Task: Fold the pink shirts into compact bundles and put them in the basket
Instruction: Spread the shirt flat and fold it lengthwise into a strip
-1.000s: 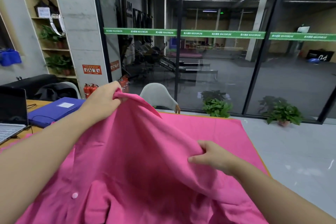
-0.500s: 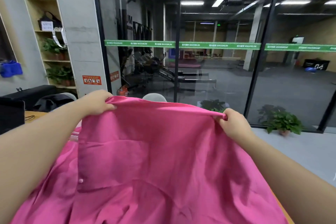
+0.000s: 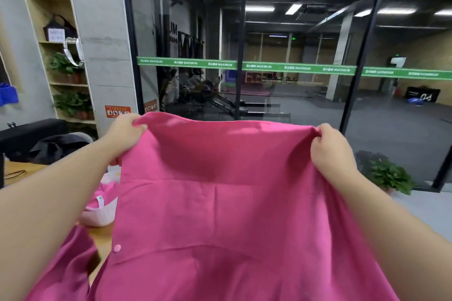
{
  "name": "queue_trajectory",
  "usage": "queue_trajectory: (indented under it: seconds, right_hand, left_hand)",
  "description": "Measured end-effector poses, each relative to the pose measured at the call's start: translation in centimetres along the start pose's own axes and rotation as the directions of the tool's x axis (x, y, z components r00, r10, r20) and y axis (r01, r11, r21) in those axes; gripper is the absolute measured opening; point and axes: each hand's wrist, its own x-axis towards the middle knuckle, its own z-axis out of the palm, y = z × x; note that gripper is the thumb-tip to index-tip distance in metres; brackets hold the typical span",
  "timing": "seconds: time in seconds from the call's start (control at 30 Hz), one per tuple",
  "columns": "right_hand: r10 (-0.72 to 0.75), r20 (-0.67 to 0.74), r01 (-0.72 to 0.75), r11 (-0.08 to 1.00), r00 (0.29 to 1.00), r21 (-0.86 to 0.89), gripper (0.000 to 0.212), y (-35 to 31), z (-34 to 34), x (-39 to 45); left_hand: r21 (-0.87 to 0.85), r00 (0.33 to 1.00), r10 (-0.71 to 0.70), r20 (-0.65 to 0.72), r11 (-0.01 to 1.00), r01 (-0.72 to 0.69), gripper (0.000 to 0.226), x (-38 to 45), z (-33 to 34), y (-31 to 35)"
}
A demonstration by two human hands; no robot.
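Pink shirt held up, spread taut in the air, likely to straighten it for folding. Left hand pinches its top-left corner, right hand its top-right, fingers clamped on cloth. Basket below-left of shirt.

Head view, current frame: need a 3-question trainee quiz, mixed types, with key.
1. True or false: the left hand is empty.
2. Multiple choice: where does the right hand grip the pink shirt? A) a bottom hem B) an upper corner of the raised edge C) the button
3. Fill in: the shirt's top edge is stretched between both ____.

Key: 1 false, it pinches the shirt's upper left corner. 2 B. 3 hands.
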Motion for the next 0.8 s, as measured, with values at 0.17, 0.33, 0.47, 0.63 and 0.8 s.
queue_trajectory:
  seconds: [0.17,0.33,0.47,0.63,0.8]
  right_hand:
    - [-0.019,-0.025,0.016,0.991,1.0,-0.133,0.034,-2.2,4.8,8.9]
    - [0.021,0.148,0.024,0.955,0.989,-0.297,0.019,1.6,17.1,11.9]
    - [0.153,0.332,0.01,0.897,0.931,-0.441,0.008,5.8,26.5,10.2]
    - [0.211,0.451,0.088,0.826,0.867,-0.556,0.013,9.3,34.9,7.4]
    - [0.329,0.518,0.116,0.749,0.79,-0.653,0.019,9.4,39.7,6.1]
  left_hand:
    - [0.003,0.992,-0.042,-0.121,0.999,0.042,0.02,8.1,3.1,-1.0]
    - [-0.156,0.96,-0.272,-0.067,0.953,0.259,0.035,11.6,12.2,-7.7]
    - [-0.213,0.908,-0.413,0.071,0.883,0.418,0.034,11.0,20.5,-14.8]
    - [-0.284,0.832,-0.523,0.186,0.781,0.555,0.035,9.7,28.8,-23.2]
    - [-0.321,0.8,-0.526,0.287,0.734,0.598,0.026,7.7,32.8,-27.8]
